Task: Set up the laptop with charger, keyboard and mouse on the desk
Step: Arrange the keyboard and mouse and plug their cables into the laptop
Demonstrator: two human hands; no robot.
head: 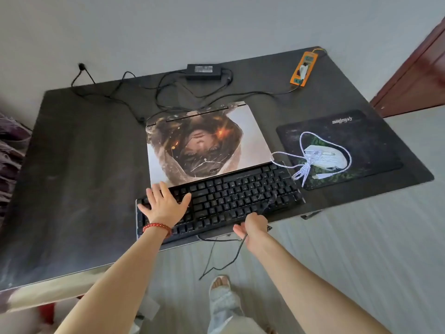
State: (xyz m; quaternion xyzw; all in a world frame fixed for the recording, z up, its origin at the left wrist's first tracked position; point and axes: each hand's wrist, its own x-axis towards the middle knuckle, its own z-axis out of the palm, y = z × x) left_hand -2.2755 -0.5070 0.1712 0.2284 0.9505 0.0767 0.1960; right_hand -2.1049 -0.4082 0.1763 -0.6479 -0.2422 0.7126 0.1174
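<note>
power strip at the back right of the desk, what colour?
Orange body with green sockets, seen in the head view: power strip.

There is one view only, from a camera worn on the person's head, so no second view overlaps it. It looks forward and steeply down over the near edge of the desk (79,189), close enough that both forearms run in from the bottom of the frame. The wide lens bends the desk's edges and takes in all four corners except the near left one, which seems to lie past the frame. The wall beyond the far edge fills the top, and the floor and one foot (220,283) show below.
</note>
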